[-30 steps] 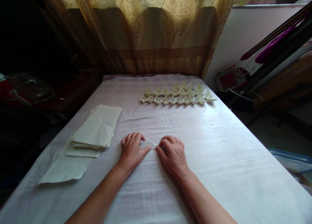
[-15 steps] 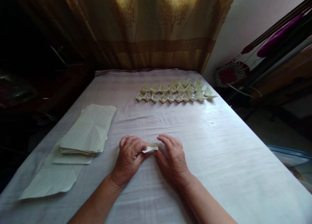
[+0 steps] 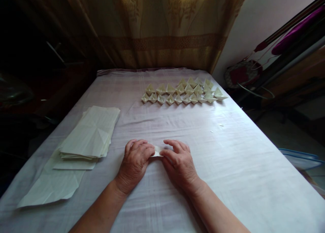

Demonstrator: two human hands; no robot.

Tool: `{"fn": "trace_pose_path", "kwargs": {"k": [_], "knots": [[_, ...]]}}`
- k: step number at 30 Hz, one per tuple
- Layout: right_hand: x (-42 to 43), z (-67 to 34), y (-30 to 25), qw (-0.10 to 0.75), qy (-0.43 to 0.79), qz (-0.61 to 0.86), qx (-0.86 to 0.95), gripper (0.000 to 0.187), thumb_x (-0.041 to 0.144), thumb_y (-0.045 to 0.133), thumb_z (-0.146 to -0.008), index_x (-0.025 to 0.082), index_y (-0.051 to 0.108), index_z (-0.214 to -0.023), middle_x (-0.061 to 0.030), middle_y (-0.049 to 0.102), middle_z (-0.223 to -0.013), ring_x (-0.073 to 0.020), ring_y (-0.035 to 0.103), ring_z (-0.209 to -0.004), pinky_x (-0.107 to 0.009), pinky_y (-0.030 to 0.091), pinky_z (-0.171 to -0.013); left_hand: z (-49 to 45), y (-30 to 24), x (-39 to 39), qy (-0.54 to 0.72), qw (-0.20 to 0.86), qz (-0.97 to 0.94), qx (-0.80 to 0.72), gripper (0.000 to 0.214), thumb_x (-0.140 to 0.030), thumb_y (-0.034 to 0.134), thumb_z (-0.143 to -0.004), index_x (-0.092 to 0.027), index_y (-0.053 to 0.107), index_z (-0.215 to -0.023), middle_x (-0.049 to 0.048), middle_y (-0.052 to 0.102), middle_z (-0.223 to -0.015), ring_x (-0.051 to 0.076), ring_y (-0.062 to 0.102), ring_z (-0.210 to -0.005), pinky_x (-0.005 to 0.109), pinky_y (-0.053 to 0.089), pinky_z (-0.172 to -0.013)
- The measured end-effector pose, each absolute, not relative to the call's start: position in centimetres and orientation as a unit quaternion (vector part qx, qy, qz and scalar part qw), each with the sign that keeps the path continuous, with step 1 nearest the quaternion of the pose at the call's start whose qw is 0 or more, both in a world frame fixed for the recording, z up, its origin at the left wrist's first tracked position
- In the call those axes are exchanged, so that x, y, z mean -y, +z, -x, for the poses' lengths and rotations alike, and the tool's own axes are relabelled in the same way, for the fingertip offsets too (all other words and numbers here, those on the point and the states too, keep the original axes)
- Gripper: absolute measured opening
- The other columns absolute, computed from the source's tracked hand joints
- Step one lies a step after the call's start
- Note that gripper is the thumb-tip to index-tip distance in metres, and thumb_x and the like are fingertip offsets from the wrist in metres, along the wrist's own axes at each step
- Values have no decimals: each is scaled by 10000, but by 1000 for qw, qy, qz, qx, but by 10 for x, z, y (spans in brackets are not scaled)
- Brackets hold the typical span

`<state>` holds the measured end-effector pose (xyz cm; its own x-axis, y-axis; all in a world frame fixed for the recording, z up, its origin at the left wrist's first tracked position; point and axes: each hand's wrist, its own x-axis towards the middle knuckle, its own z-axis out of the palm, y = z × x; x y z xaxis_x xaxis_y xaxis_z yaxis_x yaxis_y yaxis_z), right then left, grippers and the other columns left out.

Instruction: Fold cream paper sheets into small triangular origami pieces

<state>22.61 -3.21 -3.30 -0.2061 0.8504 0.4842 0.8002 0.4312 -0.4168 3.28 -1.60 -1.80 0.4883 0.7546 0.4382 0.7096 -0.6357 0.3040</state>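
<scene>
A small folded piece of paper (image 3: 157, 151) is held between my two hands, low over the sheet-covered surface. My left hand (image 3: 135, 160) grips its left end, thumb and fingers closed on it. At the other end, my right hand (image 3: 179, 163) pinches the paper between thumb and forefinger, with the remaining fingers raised and bent. Much of the paper is hidden behind the fingers. Beyond the hands, folded paper boats (image 3: 170, 99) stand in rows near the far edge. To the left of my left hand lies a stack of paper sheets (image 3: 88, 135).
A loose sheet of paper (image 3: 54, 189) pokes out beneath the stack. Tiny paper scraps (image 3: 220, 125) lie right of centre on the pale checked bedsheet (image 3: 228, 175). A gold curtain (image 3: 157, 30) hangs behind the far edge. A bag (image 3: 242, 74) is at the right.
My right forefinger and thumb have closed on the right end of the paper, which now looks flatter. My left hand keeps its hold. The view has shifted slightly.
</scene>
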Motion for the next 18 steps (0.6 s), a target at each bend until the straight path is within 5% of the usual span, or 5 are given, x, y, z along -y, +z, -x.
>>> {"fn": "trace_pose_path", "kwargs": {"k": [9,18], "knots": [[33,-229,-34,334,119,523,775,111,215,691,-855,293,757,-898,-28,702,-1107,-221,577,-1068,-394,413,-932,-31,-7,40,218,-3,-890,-400,280,-127,512,-928,-231,648,-1149,31,709,-1049,220,599,-1007,405,362,-973],[30,-224,-30,341,152,542,753,101,154,676,-845,247,704,-813,-20,701,-1041,-207,588,-1023,-380,365,-911,-28,-19,45,233,1,-888,-398,278,-151,491,-949,-228,652,-1162,30,696,-1096,199,588,-1045,399,324,-1021]]}}
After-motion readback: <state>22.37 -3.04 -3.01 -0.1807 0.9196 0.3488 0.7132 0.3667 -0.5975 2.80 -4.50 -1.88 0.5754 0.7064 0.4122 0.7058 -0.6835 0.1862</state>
